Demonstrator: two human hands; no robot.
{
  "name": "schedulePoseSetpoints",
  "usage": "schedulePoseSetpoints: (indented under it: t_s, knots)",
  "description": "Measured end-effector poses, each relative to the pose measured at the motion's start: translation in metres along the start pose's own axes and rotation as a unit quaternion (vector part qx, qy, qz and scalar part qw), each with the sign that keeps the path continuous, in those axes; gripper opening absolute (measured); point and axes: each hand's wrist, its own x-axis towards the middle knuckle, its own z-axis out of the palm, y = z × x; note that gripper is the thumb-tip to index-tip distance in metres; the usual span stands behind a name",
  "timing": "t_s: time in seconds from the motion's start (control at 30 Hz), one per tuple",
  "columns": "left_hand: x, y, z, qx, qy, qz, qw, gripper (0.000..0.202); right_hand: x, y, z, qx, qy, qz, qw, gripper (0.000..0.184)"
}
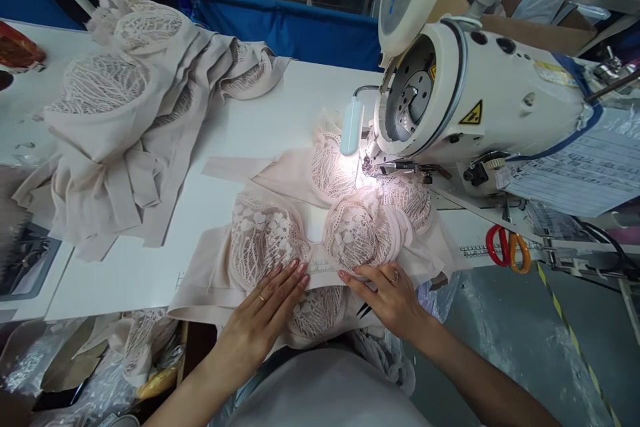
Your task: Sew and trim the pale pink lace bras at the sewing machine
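A pale pink lace bra (267, 237) lies spread at the table's front edge, its lower band hanging partly over it. My left hand (267, 303) rests on the band below the left cup, fingers stretched flat. At the band's middle, the thumb and forefinger of my right hand (387, 293) touch the fabric. Two black pointed tips of a small tool (365, 310) stick out under that palm; its handle is hidden. A ruler strip (323, 267) shows between the hands. Behind, another bra (334, 170) lies under the lit needle area of the sewing machine (480, 100).
A heap of similar bras (115, 113) covers the table's left side. Red-and-orange-handled scissors (509, 248) hang at the right. A small lamp (352, 127) shines by the needle. An open drawer (100, 373) with fabric and plastic bags sits below left.
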Motion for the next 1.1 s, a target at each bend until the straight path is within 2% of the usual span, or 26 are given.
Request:
schedulePoseSetpoints:
  t_s: [0.2,0.7,0.87,1.03,1.1]
  knots:
    - [-0.003,-0.005,0.006,0.001,0.043,0.022,0.999,0.051,0.001,0.0,0.001,0.02,0.019,0.008,1.0,0.036]
    - [-0.007,-0.012,0.002,-0.013,-0.002,0.006,1.0,0.049,-0.001,0.003,0.006,0.043,0.031,0.014,0.998,0.036]
    - [-0.006,-0.017,0.0,-0.028,0.004,0.022,0.999,0.046,0.0,0.003,0.005,0.049,0.046,0.015,0.998,0.039]
    - [-0.004,-0.016,-0.003,-0.055,-0.003,-0.02,0.998,0.045,0.001,0.003,0.007,0.082,0.075,0.036,0.993,0.039]
    - [-0.004,-0.015,-0.004,-0.06,-0.001,-0.017,0.998,0.045,0.0,0.003,0.009,0.099,0.09,0.048,0.99,0.033]
